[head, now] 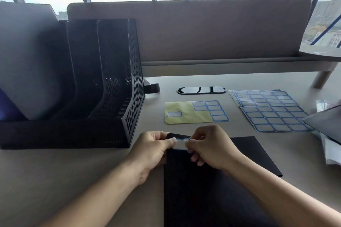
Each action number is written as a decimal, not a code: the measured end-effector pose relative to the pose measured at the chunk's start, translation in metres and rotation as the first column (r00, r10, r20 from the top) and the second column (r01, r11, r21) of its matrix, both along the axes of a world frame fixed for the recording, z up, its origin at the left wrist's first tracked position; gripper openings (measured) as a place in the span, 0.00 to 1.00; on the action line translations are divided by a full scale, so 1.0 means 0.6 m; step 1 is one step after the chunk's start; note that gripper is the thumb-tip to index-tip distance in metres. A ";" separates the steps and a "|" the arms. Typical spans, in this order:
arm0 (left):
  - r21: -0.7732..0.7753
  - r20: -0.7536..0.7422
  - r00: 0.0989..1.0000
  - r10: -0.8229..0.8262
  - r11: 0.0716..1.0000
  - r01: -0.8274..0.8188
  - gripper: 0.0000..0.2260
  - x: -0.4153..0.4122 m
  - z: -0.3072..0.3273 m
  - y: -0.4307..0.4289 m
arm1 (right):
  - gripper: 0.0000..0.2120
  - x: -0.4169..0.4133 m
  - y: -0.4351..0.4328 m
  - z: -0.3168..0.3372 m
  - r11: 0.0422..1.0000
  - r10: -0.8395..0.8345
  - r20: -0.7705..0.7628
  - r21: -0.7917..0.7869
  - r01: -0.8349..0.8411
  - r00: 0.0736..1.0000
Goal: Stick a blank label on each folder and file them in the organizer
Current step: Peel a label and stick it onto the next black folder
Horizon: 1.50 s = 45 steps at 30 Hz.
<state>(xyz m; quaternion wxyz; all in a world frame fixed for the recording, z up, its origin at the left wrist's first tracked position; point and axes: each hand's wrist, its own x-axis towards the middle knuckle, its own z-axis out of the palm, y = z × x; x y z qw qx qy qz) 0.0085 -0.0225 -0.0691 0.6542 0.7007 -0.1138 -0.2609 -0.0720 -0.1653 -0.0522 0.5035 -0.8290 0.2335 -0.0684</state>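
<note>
- Both hands grip one blank label (181, 143): the left hand (155, 146) pinches its 9 o'clock end and the right hand (209, 146) its 3 o'clock end, the other fingers curled.
- The label hangs over the far left corner of the dark folder (203, 199), which lies flat on the table (73, 171) right in front of the person.
- To do this well, I would square the label with the folder's far edge, land one end first, then smooth across so no crease or bubble forms; it looks slightly bowed now.
- The label's long axis runs 9 to 3; the folder's seems to run 6 to 12, labelled end at 12.
- The organizer (103, 83) stands at 10 o'clock, its slots opening toward the person.
- The label sheets (273, 118) lie at 1 o'clock.
</note>
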 end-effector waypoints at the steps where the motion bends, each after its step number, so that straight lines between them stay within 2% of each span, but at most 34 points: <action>1: 0.015 0.039 0.999 0.019 1.000 -0.020 0.03 0.000 -0.003 -0.002 | 0.07 0.000 0.001 0.000 1.000 0.001 0.000 0.000 -0.001 1.000; 6: 0.001 0.122 0.989 0.084 0.996 -0.085 0.03 0.002 -0.016 -0.009 | 0.06 0.000 -0.001 0.009 1.000 0.025 -0.009 -0.008 -0.025 1.000; 11: -0.064 0.181 0.981 0.067 0.996 -0.057 0.01 -0.001 -0.014 -0.006 | 0.06 -0.007 -0.010 0.036 0.996 0.087 -0.065 -0.018 -0.088 0.994; 17: -0.105 0.404 0.913 0.060 0.994 -0.019 0.02 -0.005 -0.011 -0.005 | 0.07 -0.016 -0.021 0.062 0.986 0.151 -0.143 -0.051 -0.160 0.978; 20: -0.118 0.473 0.880 0.053 0.993 0.003 0.02 -0.002 -0.011 -0.001 | 0.07 -0.017 -0.031 0.067 0.981 0.157 -0.131 -0.092 -0.169 0.979; 22: -0.130 0.481 0.875 0.051 0.991 0.014 0.02 0.001 -0.012 0.000 | 0.06 -0.014 -0.043 0.066 0.983 0.117 -0.064 -0.134 -0.124 0.991; 26: -0.166 0.467 0.883 0.042 0.985 0.041 0.03 0.001 -0.014 -0.001 | 0.10 -0.004 -0.059 0.046 0.930 -0.022 0.106 -0.363 0.059 0.994; 30: -0.200 0.464 0.884 0.047 0.978 0.053 0.05 0.001 -0.015 -0.003 | 0.19 -0.005 -0.043 0.034 0.884 0.079 0.000 -0.462 -0.070 0.997; 33: -0.199 0.474 0.880 0.043 0.978 0.060 0.05 0.003 -0.018 -0.003 | 0.20 -0.006 -0.041 0.034 0.872 0.120 -0.043 -0.473 -0.126 0.992; 38: -0.229 0.452 0.891 0.052 0.971 0.060 0.02 0.002 -0.017 -0.003 | 0.22 -0.005 -0.047 0.034 0.911 0.108 0.125 -0.410 -0.048 0.986; 45: -0.224 0.449 0.891 0.067 0.974 0.040 0.02 0.002 -0.019 -0.004 | 0.17 -0.002 -0.038 0.030 0.897 0.171 0.074 -0.424 -0.124 0.983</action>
